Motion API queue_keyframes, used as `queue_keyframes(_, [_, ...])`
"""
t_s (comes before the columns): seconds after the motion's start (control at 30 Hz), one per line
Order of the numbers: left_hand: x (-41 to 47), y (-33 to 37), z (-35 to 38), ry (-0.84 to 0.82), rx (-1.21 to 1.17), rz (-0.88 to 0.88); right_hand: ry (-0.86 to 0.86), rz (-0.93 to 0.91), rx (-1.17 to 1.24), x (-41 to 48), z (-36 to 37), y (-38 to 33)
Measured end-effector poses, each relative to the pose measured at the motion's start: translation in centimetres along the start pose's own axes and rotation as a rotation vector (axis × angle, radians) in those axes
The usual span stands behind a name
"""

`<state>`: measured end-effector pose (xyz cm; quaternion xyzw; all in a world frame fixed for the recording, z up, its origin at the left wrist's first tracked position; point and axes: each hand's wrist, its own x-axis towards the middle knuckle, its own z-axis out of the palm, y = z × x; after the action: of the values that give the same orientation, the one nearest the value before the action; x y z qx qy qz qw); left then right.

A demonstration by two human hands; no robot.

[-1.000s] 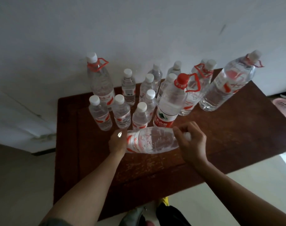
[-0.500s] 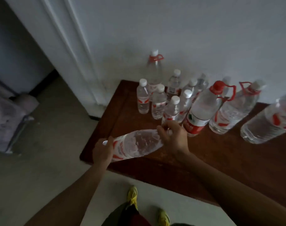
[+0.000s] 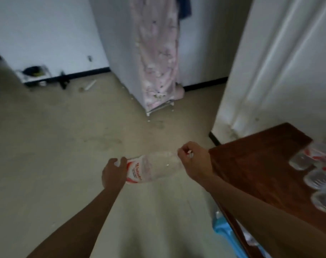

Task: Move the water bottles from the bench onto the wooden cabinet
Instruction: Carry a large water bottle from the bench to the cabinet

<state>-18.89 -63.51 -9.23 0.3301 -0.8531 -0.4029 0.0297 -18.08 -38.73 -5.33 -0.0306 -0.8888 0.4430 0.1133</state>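
A large clear water bottle (image 3: 154, 169) with a red and white label lies sideways in the air over the floor, held at both ends. My left hand (image 3: 114, 173) cups its base end. My right hand (image 3: 194, 162) is closed around its neck end, hiding the cap. The dark wooden cabinet (image 3: 255, 164) stands at the right, its near corner just behind my right wrist. Several other water bottles (image 3: 318, 175) stand on the cabinet top at the right edge of the view, only partly visible.
Bare pale floor spreads ahead and to the left. A white wardrobe with a pink patterned cover (image 3: 158, 53) stands ahead. A white door frame (image 3: 260, 71) rises beside the cabinet. Something blue (image 3: 227, 233) lies on the floor under the cabinet's edge. Small clutter (image 3: 34, 73) sits by the far wall.
The view has swung left, away from the cabinet and toward the room. The bottle, still held in both hands, has come off the cabinet top and now hangs over the floor.
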Motion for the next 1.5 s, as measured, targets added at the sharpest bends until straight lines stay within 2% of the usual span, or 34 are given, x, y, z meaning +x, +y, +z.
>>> queue_keyframes(0.07, [1.7,-4.3,-5.8,0.092,-0.041,-0.091,-0.109,-0.104,0.004,-0.8,5.4,-4.4])
queue_keyframes(0.37, [7.4,-23.7,-29.4,0.438,-0.151,-0.372,-0.442,-0.369,0.184,-8.5,29.7,-23.2])
queue_keyframes(0.63, [9.1,-38.9,-43.4,0.691,-0.251,-0.68,-0.779,-0.565,0.214,-16.0,48.3,-38.0])
queue_keyframes(0.83, [13.7,-48.3,-51.7,0.819,-0.32,-0.86,-0.953,-0.698,0.256,-20.8,63.0,-46.9])
queue_keyframes(1.03, [22.0,-55.7,-63.0,0.957,-0.348,-0.979,-1.106,-0.84,0.267,-23.6,78.7,-60.1])
queue_keyframes(1.23, [26.9,-62.4,-72.2,1.073,-0.418,-1.093,-1.254,-0.979,0.288,-28.1,90.1,-70.6])
queue_keyframes(1.37, [31.6,-69.5,-78.8,1.077,-0.43,-1.137,-1.312,-1.025,0.256,-32.1,99.4,-76.7])
queue_keyframes(1.5, [36.8,-76.5,-86.2,1.042,-0.436,-1.128,-1.309,-0.965,0.259,-36.0,108.4,-82.0])
